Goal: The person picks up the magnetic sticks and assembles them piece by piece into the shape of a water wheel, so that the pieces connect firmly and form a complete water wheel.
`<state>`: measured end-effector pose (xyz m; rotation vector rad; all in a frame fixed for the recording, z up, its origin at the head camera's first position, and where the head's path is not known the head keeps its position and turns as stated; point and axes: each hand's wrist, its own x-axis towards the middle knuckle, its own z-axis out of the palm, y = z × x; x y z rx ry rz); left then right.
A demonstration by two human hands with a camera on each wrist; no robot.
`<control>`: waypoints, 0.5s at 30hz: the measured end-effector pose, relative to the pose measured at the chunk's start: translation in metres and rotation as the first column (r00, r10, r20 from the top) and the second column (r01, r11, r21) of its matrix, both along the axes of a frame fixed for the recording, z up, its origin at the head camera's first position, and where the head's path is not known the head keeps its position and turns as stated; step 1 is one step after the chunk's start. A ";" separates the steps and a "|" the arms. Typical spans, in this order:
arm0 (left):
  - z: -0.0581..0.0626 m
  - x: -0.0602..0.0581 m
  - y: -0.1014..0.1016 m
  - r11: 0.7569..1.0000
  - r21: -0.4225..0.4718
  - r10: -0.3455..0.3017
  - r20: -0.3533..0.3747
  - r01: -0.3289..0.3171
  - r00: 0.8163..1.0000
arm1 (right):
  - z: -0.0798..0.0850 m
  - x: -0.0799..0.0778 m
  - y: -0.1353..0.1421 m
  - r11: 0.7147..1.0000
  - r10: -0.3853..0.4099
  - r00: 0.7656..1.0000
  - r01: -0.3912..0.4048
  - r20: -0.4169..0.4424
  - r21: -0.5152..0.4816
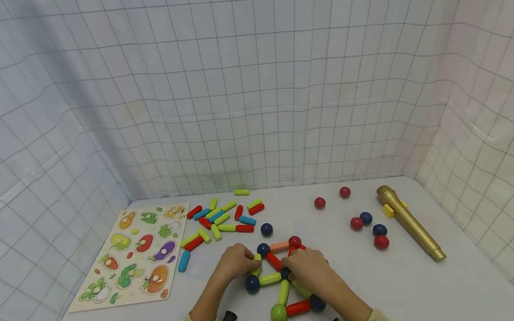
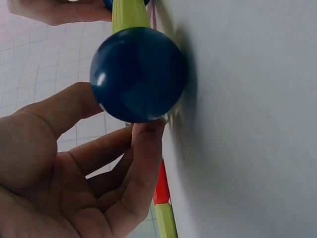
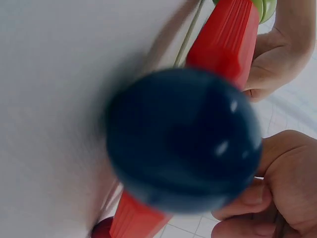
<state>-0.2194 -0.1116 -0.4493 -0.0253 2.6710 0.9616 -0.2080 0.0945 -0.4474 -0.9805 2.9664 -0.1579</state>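
Note:
A flat frame of coloured rods and balls lies on the table. My left hand [image 1: 235, 262] pinches a yellow-green rod [image 1: 256, 268] on its left side, between a near dark blue ball [image 1: 252, 284] and a far blue ball [image 1: 263, 250]. In the left wrist view that near blue ball [image 2: 138, 74] partly hides the fingertips. My right hand [image 1: 311, 271] holds the blue centre ball [image 1: 285, 273], where several rods meet. A green ball [image 1: 278, 314] and a red rod [image 1: 298, 308] form the near edge. The right wrist view shows a blue corner ball [image 3: 183, 139] before the fingers.
Loose red, blue and yellow-green rods [image 1: 216, 218] lie at the back left, beside a vegetable puzzle board [image 1: 175, 272]. One blue ball [image 1: 267, 230] sits behind the frame. Several red and blue balls [image 1: 356, 223] and a gold tube [image 1: 412, 225] are at the right.

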 end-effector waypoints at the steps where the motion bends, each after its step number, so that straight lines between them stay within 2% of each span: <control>1: 0.000 0.000 0.000 1.000 -0.004 0.004 -0.005 -0.004 1.000 | 0.000 0.000 0.000 1.000 0.004 1.000 -0.004 0.002 -0.006; 9: -0.006 -0.002 0.000 0.999 -0.027 0.026 -0.021 -0.027 0.999 | 0.000 0.002 -0.001 1.000 -0.001 1.000 0.001 0.031 0.000; 15: -0.009 -0.004 0.000 1.000 -0.003 0.030 -0.059 -0.030 0.998 | 0.001 0.000 -0.004 1.000 0.003 0.999 -0.004 0.055 0.005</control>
